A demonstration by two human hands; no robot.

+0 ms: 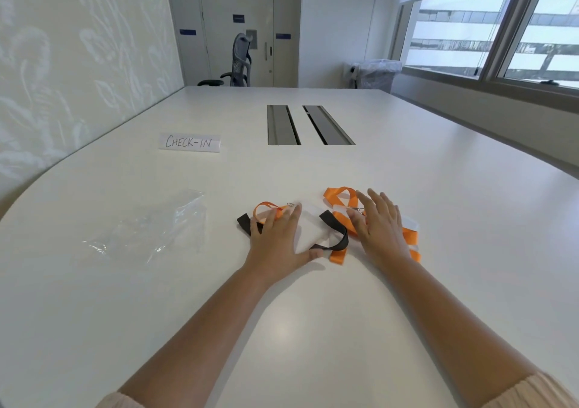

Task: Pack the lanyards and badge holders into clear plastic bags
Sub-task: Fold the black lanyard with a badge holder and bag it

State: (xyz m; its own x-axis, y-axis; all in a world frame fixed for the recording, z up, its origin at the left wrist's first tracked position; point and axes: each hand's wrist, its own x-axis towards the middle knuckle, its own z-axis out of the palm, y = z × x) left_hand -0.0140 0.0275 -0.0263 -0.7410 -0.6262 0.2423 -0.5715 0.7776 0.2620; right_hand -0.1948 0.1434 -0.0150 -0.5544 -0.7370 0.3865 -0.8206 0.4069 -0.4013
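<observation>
Orange lanyards and a black lanyard lie tangled with clear badge holders on the white table. My left hand rests flat, fingers spread, on the left bundle, over an orange loop and a black strap end. Over the right bundle lies my right hand, flat with spread fingers, covering an orange lanyard and a white badge holder. Neither hand grips anything. Crumpled clear plastic bags lie to the left of the hands.
A paper sign reading CHECK-IN stands farther back on the left. Two grey cable slots are set into the table's middle. An office chair stands at the far end, a lined bin by the window.
</observation>
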